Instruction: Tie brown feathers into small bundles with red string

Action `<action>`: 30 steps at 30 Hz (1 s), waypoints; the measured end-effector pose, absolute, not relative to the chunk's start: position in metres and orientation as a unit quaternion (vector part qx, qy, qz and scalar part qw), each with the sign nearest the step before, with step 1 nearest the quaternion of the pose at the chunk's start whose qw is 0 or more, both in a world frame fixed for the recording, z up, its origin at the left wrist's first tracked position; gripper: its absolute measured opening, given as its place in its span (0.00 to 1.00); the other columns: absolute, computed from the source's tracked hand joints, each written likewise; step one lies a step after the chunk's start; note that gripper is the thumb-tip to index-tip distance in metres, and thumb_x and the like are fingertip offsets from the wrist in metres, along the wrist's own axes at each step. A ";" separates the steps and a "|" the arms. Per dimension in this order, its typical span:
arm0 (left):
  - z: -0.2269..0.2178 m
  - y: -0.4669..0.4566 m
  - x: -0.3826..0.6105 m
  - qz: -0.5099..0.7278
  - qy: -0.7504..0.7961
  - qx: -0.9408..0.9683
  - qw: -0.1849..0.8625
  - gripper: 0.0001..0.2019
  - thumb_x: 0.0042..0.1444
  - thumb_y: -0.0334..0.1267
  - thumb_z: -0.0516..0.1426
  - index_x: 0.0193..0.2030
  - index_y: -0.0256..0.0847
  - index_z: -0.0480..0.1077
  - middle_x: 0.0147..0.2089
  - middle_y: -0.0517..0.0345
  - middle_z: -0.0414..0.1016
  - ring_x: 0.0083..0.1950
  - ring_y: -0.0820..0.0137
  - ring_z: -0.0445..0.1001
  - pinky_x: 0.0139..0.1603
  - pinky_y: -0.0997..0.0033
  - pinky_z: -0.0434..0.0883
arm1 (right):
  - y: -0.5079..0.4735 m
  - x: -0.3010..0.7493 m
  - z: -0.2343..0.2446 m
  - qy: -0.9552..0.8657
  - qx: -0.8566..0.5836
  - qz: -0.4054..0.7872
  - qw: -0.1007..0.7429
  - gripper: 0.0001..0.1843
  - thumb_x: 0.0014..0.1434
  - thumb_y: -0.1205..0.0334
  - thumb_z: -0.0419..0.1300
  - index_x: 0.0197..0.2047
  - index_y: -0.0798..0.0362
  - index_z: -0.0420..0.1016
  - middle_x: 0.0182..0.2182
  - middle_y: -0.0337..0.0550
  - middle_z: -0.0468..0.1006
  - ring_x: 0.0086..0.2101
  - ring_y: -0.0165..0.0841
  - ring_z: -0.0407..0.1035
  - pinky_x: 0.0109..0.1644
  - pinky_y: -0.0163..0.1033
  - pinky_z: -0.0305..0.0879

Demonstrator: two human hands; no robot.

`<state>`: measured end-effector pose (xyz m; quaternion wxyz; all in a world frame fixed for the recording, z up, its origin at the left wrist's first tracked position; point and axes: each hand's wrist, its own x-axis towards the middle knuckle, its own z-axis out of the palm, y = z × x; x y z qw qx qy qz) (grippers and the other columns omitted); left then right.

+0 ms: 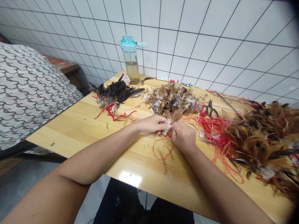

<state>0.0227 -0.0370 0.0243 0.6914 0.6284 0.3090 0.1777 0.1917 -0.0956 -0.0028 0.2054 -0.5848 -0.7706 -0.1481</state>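
Fluffy brown feather tuft (174, 116) fans beyond left hand (155, 125) fingers pinching its base; right hand (185, 134) fingers curled closed alongside, hold unclear.

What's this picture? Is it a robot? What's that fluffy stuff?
No robot here, just a person's left hand and right hand, both bare. The camera sits on that person's head, looking forward and down. On the table lie black feathers on the left, brown feathers in the middle and right, tangled red string and pliers. A bottle stands near the tiled wall. The left hand pinches a small feather bunch; the right is closed beside it, though what it grips is hard to see.
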 end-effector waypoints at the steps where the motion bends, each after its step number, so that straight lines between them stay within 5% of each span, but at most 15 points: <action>1: 0.024 -0.037 0.023 0.193 0.303 0.622 0.696 0.20 0.48 0.50 0.63 0.30 0.33 0.67 0.25 0.59 0.71 0.24 0.80 0.66 0.24 0.80 0.60 | -0.096 0.191 -0.003 -0.773 -0.585 -0.136 0.206 0.16 0.63 0.61 0.47 0.29 0.52 0.72 0.27 0.44 0.73 0.27 0.31 0.62 0.30 0.38 0.48; 10: 0.011 -0.029 0.026 0.326 0.292 0.545 0.715 0.18 0.39 0.39 0.70 0.34 0.31 0.74 0.34 0.54 0.77 0.37 0.73 0.74 0.45 0.70 0.69 | -0.088 0.191 -0.010 -0.736 -0.613 0.060 0.281 0.11 0.61 0.59 0.50 0.41 0.53 0.70 0.31 0.45 0.75 0.30 0.35 0.66 0.32 0.37 0.56; 15: 0.009 -0.035 0.033 0.367 0.298 0.499 0.726 0.20 0.35 0.37 0.71 0.35 0.32 0.75 0.35 0.55 0.77 0.36 0.74 0.73 0.43 0.71 0.68 | -0.082 0.193 -0.016 -0.715 -0.566 0.190 0.363 0.11 0.59 0.56 0.51 0.35 0.53 0.71 0.26 0.42 0.73 0.27 0.33 0.65 0.32 0.37 0.60; 20: 0.015 -0.038 0.036 0.381 0.299 0.494 0.722 0.20 0.33 0.40 0.72 0.33 0.33 0.75 0.33 0.56 0.77 0.34 0.73 0.73 0.41 0.71 0.68 | -0.081 0.191 -0.016 -0.667 -0.513 0.356 0.407 0.15 0.57 0.53 0.55 0.40 0.53 0.74 0.26 0.40 0.75 0.26 0.31 0.66 0.30 0.36 0.63; 30: 0.011 -0.035 0.030 0.323 0.300 0.586 0.680 0.20 0.42 0.48 0.68 0.30 0.32 0.70 0.27 0.59 0.71 0.29 0.77 0.67 0.33 0.75 0.63 | -0.081 0.189 -0.019 -0.708 -0.536 0.240 0.393 0.08 0.57 0.59 0.55 0.29 0.52 0.72 0.26 0.40 0.72 0.30 0.32 0.67 0.36 0.36 0.64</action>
